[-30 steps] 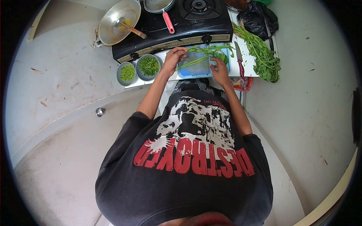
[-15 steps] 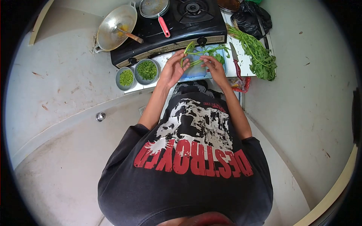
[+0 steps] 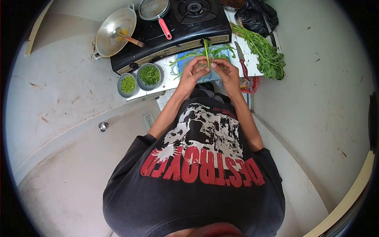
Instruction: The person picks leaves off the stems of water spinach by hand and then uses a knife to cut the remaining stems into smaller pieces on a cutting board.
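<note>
A green leafy-vegetable stalk (image 3: 206, 49) points up and away between my hands. My left hand (image 3: 192, 76) pinches it from the left, thumb and fingers closed. On the other side my right hand (image 3: 229, 76) has its thumb and fingertips closed at the same stalk. Beneath both hands lies a blue cutting board (image 3: 184, 64), with loose leafy stems (image 3: 223, 51) spread along its far side. A knife with a red handle (image 3: 244, 70) rests to the right of the board.
Two grey bowls of chopped greens, one small (image 3: 120, 90) and one larger (image 3: 158, 83), stand left. Behind is a black gas stove (image 3: 173, 49) with a wok (image 3: 104, 37) and a red-handled pan (image 3: 164, 28). At right lie a greens bunch (image 3: 264, 55) and a black plastic bag (image 3: 258, 16).
My hands have come closer together, the left moving right. The stalk now stands upright between the fingertips of both. Leafy stems now lie across the board's far side. The view has shifted slightly.
</note>
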Demonstrator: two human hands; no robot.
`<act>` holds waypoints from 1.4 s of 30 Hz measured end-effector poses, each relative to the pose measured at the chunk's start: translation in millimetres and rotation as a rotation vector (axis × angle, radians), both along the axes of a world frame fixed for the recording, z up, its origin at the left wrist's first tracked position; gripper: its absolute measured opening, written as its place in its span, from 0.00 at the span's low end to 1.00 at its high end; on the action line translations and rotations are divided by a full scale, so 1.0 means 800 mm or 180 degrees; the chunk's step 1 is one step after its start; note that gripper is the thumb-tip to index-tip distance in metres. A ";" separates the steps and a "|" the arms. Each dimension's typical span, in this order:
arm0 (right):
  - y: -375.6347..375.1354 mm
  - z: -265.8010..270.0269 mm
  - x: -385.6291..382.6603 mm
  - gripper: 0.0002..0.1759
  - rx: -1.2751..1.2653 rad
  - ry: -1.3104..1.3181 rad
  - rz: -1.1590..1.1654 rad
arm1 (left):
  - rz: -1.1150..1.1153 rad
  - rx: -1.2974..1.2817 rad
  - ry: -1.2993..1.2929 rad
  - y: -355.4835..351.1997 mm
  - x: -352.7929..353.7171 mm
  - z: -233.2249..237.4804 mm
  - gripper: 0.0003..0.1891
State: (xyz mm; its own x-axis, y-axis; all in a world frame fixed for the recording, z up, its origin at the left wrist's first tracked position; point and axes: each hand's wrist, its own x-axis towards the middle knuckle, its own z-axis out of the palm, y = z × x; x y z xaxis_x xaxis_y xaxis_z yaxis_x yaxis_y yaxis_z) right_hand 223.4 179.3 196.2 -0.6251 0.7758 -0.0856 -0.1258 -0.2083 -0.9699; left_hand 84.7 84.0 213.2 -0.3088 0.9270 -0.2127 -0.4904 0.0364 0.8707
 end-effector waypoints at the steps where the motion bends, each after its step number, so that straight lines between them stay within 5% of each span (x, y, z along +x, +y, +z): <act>1: 0.000 0.002 0.003 0.12 -0.0007 0.0037 -0.0008 | -0.0003 -0.0002 0.0128 0.000 0.001 0.003 0.21; 10: -0.008 0.029 0.012 0.07 0.0007 0.0097 0.0008 | 0.0278 -0.0040 -0.0355 0.011 -0.004 0.024 0.09; 26: -0.031 0.019 0.010 0.07 0.0087 0.0333 0.0131 | 0.1239 -0.0147 -0.0227 0.000 -0.002 0.014 0.09; 29: -0.022 0.007 0.017 0.08 0.0315 -0.0019 0.0113 | 0.1539 -0.0183 -0.0172 -0.005 -0.020 0.011 0.11; 35: 0.066 -0.096 0.045 0.08 0.1910 -0.2153 0.0069 | 0.1324 -0.0171 0.0000 -0.020 -0.048 0.025 0.18; 42: 0.086 -0.169 0.034 0.08 0.2653 -0.3075 0.0416 | 0.1161 -0.0222 -0.0168 -0.025 -0.044 0.025 0.21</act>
